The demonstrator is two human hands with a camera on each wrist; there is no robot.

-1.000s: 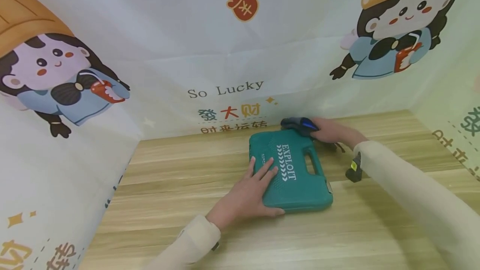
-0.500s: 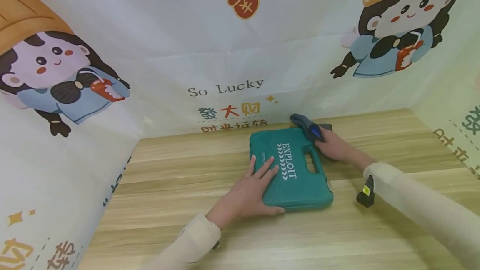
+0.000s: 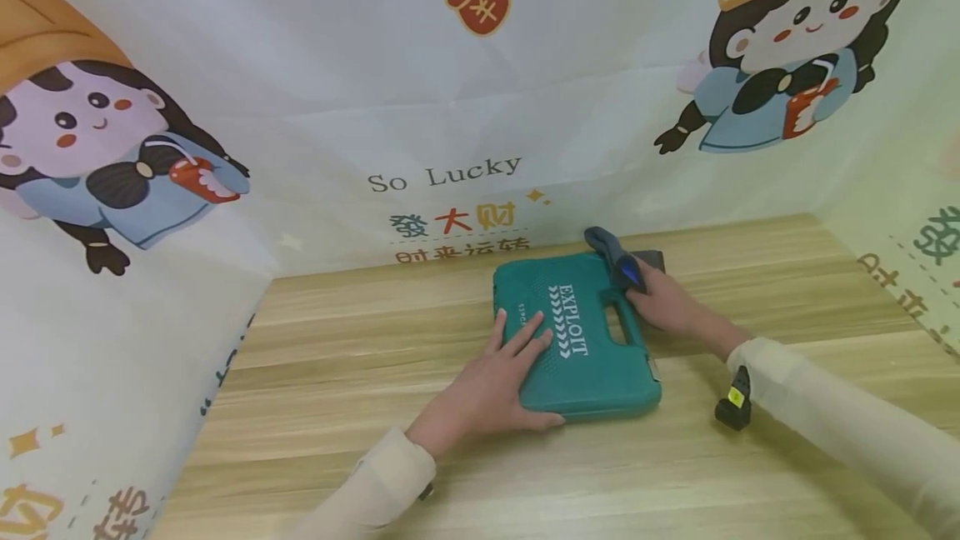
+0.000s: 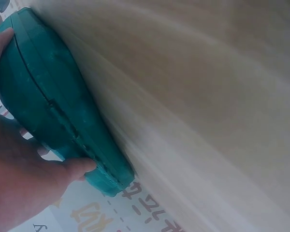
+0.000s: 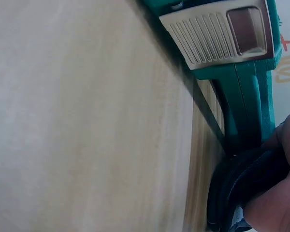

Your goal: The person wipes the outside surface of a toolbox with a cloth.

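Note:
A teal plastic case point(image 3: 592, 390) marked EXPLOIT lies flat on the wooden table, its carrying handle point(image 3: 636, 327) toward the right. My left hand point(image 3: 487, 386) rests on the lid with fingers spread, the thumb along the near edge. In the left wrist view, fingertips touch the hinged side of the case point(image 4: 53, 92). My right hand point(image 3: 667, 302) pinches a folded dark blue cloth point(image 3: 615, 257) at the far right corner. Part of this cloth overlaps the lid; another flap shows behind the hand. In the right wrist view, the cloth point(image 5: 246, 179) bunches against the handle end beside a metal latch point(image 5: 217, 34).
A printed white curtain point(image 3: 337, 140) stands behind the table and along both sides. The wooden tabletop point(image 3: 360, 357) extends left, right and in front of the case. A small black device point(image 3: 733, 407) is strapped under the right cuff.
My right hand has moved slightly right and nearer with the cloth, from the case's far edge toward the handle's end. My left hand stays in place on the lid.

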